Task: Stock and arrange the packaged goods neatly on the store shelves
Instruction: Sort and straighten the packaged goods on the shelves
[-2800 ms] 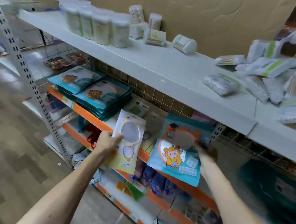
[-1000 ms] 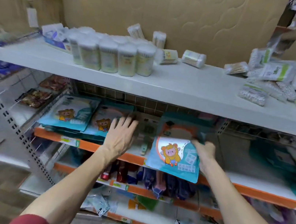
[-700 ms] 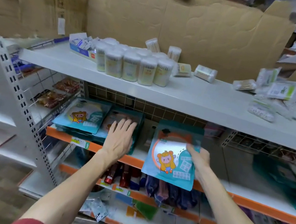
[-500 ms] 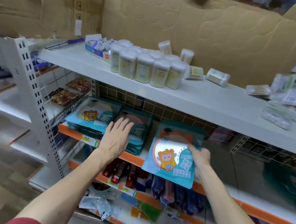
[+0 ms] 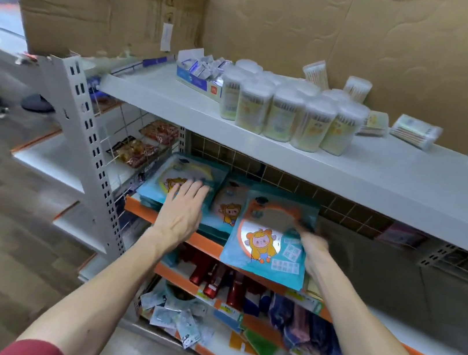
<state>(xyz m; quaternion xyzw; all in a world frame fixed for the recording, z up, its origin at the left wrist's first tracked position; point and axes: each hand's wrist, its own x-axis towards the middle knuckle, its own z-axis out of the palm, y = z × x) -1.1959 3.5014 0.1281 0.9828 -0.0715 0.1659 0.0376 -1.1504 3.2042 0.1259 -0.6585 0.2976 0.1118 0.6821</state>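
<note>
Head view is up on my screen; give me the fingers first.
— On the left hand [image 5: 181,218] I see the fingers [image 5: 194,192] straight and spread, lying flat on top of the left stack [image 5: 166,172] of teal packets. Nothing is gripped there.
— And the other side?
— The right hand [image 5: 314,250] is blurred, but I can make out its fingers curled round the right edge of a teal packet [image 5: 265,243] printed with a yellow cartoon figure. It holds that packet tilted, upper end in over the middle shelf [image 5: 206,242], lower end hanging out past the orange front lip.
— Where does it sit against the others?
— Just right of a second stack [image 5: 230,207] of the same packets, covering its edge; that stack lies between the held packet and the one under the left palm.
— Further out?
— Above, I see the white top shelf [image 5: 379,174] carrying a cluster of upright cotton-swab jars [image 5: 281,114], with an open box [image 5: 199,75] of small packs to their left and cardboard [image 5: 368,45] behind. Below the orange lip, red bottles [image 5: 211,277] stand one level down
</note>
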